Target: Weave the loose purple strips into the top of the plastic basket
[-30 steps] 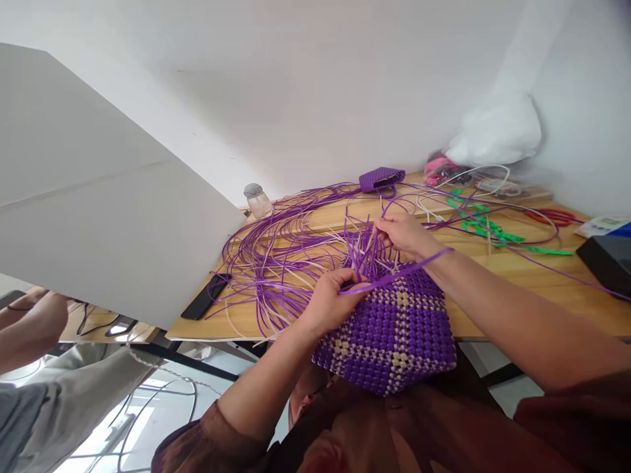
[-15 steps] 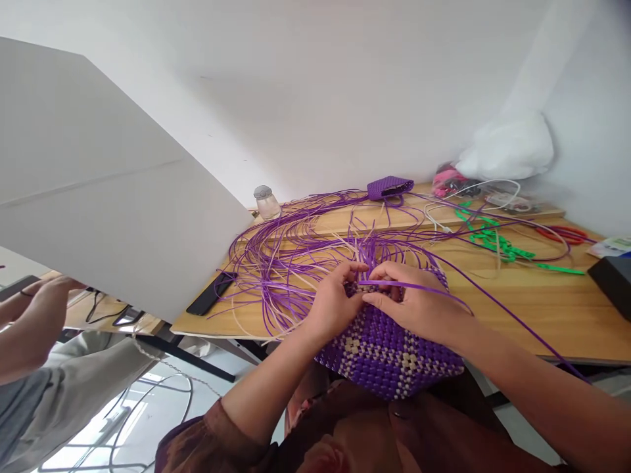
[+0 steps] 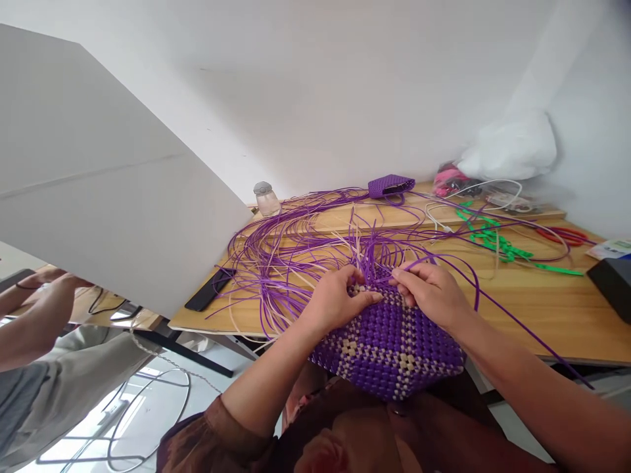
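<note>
Two bare hands work at the middle of the table's (image 3: 532, 302) near edge, over one large woven bag (image 3: 387, 328), purple with cream lines; the bag leans against the person's body, its near part hanging over that edge. The left hand (image 3: 335, 299) is clamped on the bag's rim, thumb lying on the near wall; the right hand (image 3: 436, 295) has its thumb and fingertips pinched together on one purple strip (image 3: 418, 263), just beside the left; the two hands stand a little apart.

Loose strips (image 3: 263, 286), purple and cream, far too many for me to count, spread from the rim toward the table's left end; one black slab (image 3: 210, 290) lies near the left front corner, and one jar (image 3: 266, 200) with a grey lid stands at the left back corner. Along the back edge I count one small purple woven piece (image 3: 387, 186), one pink bundle (image 3: 449, 180) and one white plastic bag (image 3: 515, 148); toward the right end lie one tangle of green strips (image 3: 493, 238) and one red-handled tool (image 3: 562, 235); one black box (image 3: 614, 282) sits at the right edge. Beyond one partition (image 3: 98, 164), a second person's arms (image 3: 42, 318) show.
</note>
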Motion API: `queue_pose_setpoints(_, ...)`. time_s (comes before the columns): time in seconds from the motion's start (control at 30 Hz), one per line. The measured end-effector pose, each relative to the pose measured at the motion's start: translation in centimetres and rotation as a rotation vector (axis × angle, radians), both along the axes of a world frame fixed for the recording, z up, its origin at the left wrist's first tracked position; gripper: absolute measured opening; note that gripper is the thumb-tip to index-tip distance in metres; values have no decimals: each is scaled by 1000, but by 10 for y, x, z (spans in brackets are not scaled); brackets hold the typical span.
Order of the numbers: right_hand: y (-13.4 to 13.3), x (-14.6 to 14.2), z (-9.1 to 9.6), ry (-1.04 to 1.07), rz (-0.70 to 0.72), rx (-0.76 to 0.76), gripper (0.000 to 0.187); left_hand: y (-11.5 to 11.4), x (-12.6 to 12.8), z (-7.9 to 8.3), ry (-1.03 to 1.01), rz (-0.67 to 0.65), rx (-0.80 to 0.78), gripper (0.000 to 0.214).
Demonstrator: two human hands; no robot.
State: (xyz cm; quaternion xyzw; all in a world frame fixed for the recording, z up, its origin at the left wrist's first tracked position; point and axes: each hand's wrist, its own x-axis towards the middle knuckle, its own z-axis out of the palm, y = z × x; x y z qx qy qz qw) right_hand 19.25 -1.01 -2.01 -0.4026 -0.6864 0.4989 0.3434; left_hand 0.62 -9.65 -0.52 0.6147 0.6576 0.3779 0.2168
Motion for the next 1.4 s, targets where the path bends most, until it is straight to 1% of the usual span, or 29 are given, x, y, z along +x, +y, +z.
queue_pose_setpoints(0.03, 3, 0, 0, -47, -6, 5, 32, 1, 0, -1, -37, -40, -14, 35)
queue_pose_setpoints(0.07, 6, 1, 2, -114, -13, 42, 33, 1, 0, -2, -101, -73, -30, 32)
queue_pose_setpoints(0.13, 8, 1, 6, -269, -25, 175, 36, 1, 2, -3, -257, -91, -46, 28)
queue_pose_setpoints(0.17, 8, 0, 8, -352, -37, 271, 39, 0, 3, -3, -315, -79, -42, 26)
queue_pose_setpoints(0.23, 5, -2, 11, -457, -75, 476, 41, -3, 6, -3, -355, -54, -10, 25)
queue_pose_setpoints(0.27, 2, -3, 12, -465, -91, 582, 37, -5, 7, -3, -352, -55, 7, 24)
queue_pose_setpoints(0.33, -3, -5, 13, -407, -104, 832, 19, -8, 8, -3, -354, -67, 32, 23)
queue_pose_setpoints(0.37, -5, -5, 15, -343, -83, 946, 12, -9, 8, -2, -366, -70, 41, 22)
queue_pose_setpoints(0.43, -5, -6, 19, -249, 10, 1160, 21, -11, 9, -1, -397, -78, 59, 20)
queue_pose_setpoints(0.47, -4, -5, 22, -237, 70, 1247, 24, -11, 9, -1, -411, -83, 70, 18)
queue_pose_setpoints(0.6, 11, -3, 41, -301, 316, 1455, 28, -15, 10, 4, -422, -113, 118, 14)
queue_pose_setpoints(0.67, 17, -1, 53, -314, 380, 1547, 31, -17, 12, 6, -395, -112, 129, 15)
queue_pose_setpoints(0.7, 19, 0, 60, -317, 383, 1591, 32, -18, 12, 7, -371, -102, 125, 16)
queue_pose_setpoints(0.77, 17, 4, 72, -330, 337, 1655, 32, -19, 13, 9, -311, -65, 101, 19)
queue_pose_setpoints(0.83, 8, 9, 79, -334, 281, 1688, 30, -20, 14, 12, -233, -22, 83, 20)
queue_pose_setpoints(0.9, -7, 14, 80, -354, 220, 1647, 25, -21, 15, 14, -152, 5, 99, 18)
queue_pose_setpoints(0.97, -24, 16, 73, -382, 165, 1481, 21, -21, 15, 15, -108, 18, 126, 16)
queue_pose_setpoints(1.03, -36, 15, 60, -390, 135, 1258, 21, -21, 14, 16, -124, 1, 126, 15)
queue_pose_setpoints(1.07, -39, 14, 53, -381, 133, 1176, 22, -21, 14, 16, -144, -17, 117, 15)
queue_pose_setpoints(1.1, -40, 12, 47, -369, 128, 1132, 23, -21, 13, 17, -165, -37, 106, 14)
queue_pose_setpoints(1.13, -38, 10, 42, -369, 113, 1129, 24, -21, 13, 17, -181, -51, 96, 15)
queue_pose_setpoints(1.17, -35, 9, 39, -380, 86, 1164, 26, -21, 13, 17, -193, -55, 88, 16)
queue_pose_setpoints(1.23, -25, 7, 41, -418, 31, 1323, 28, -20, 14, 17, -224, -32, 74, 21)
queue_pose_setpoints(1.33, -13, 6, 60, -436, -12, 1631, 26, -18, 17, 16, -280, 38, 52, 30)
queue_pose_setpoints(1.4, -13, 5, 75, -395, 46, 1803, 24, -15, 20, 14, -283, 70, 71, 32)
